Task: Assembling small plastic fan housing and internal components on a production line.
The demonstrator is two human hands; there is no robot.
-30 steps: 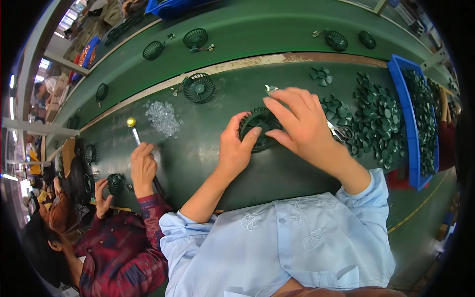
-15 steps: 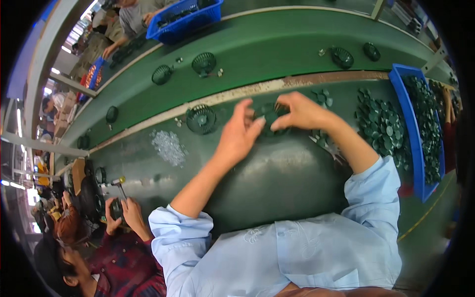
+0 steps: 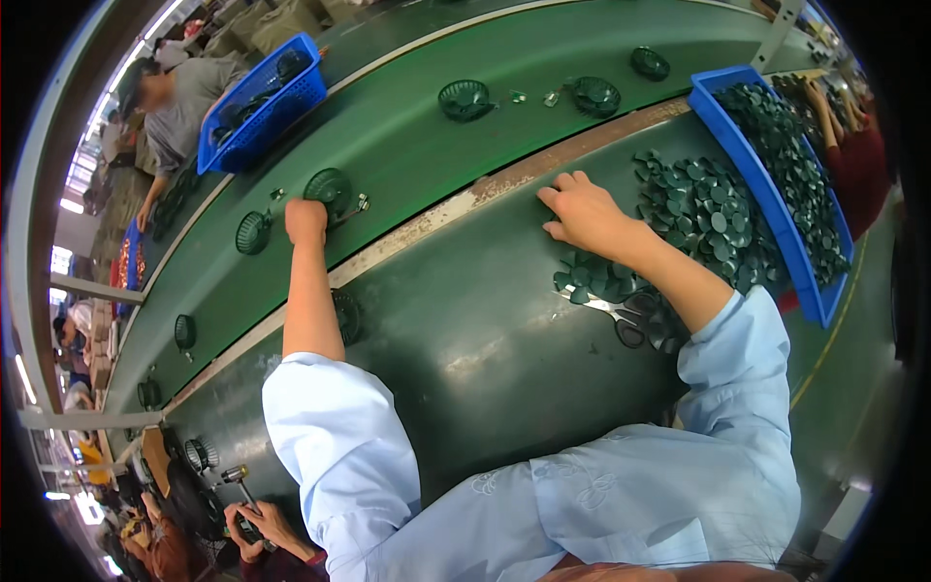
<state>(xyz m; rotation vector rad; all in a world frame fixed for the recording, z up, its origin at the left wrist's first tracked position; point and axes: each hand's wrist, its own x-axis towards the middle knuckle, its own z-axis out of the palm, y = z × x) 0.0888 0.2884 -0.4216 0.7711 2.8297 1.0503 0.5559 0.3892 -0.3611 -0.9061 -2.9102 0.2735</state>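
My left hand [image 3: 306, 221] reaches over the green belt, its fingers closed at the near edge of a round dark-green slotted housing [image 3: 330, 189]; the fingertips are hidden behind the hand. Small metal bits [image 3: 363, 203] lie beside that housing. Over the work table, my right hand [image 3: 587, 213] has its fingers apart and holds nothing. Close to it lie a heap of dark-green discs [image 3: 718, 209] and a smaller cluster of the discs [image 3: 596, 276]. Scissors [image 3: 626, 315] with black handles lie partly among the discs. Another slotted housing [image 3: 346, 316] is half hidden behind my left forearm.
More housings [image 3: 465, 100] lie along the belt [image 3: 407, 184]. A worn ledge [image 3: 417, 233] separates belt and table. At the right stands a blue tray [image 3: 754, 179] full of discs. Across the belt is a blue basket [image 3: 281, 102]. A co-worker's hands [image 3: 262, 529] hold a part at lower left.
My hands were together round a dark-green part; now they are apart. The left has moved onto the belt, and the right is empty near the discs. The view has shifted.
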